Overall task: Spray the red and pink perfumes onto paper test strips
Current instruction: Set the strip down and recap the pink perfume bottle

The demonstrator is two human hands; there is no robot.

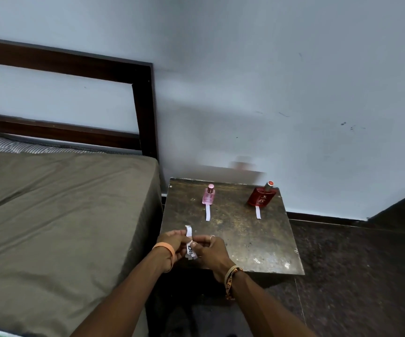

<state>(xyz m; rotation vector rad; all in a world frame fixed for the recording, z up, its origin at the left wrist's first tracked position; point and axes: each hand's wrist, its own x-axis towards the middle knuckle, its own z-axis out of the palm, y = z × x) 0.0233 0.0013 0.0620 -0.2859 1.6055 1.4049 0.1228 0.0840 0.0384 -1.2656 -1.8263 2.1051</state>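
**Mia:** What were the hands doing?

**Tom:** They were close to the person, over the near edge of the table point(257, 244). The left hand point(170, 244) and the right hand point(211, 249) both pinched one little white paper point(189, 242) with black marks on it. Neither hand was loose.

**Mia:** How could that be done well?

**Tom:** Softly, I think. Thin paper tears and crumples fast, so pinch near the ends and pull slowly. I could not tell if it was one strip or a few stuck together. If a few, peel off just one.

**Mia:** And farther back?

**Tom:** A pink-side strip point(207, 212) lay flat and ran up to the foot of the pink perfume point(208, 195). A red-side strip point(258, 212) lay the same way before the red perfume point(261, 197). Both bottles stood up near the wall point(294, 93), well apart. I could not tell if those strips were wet.
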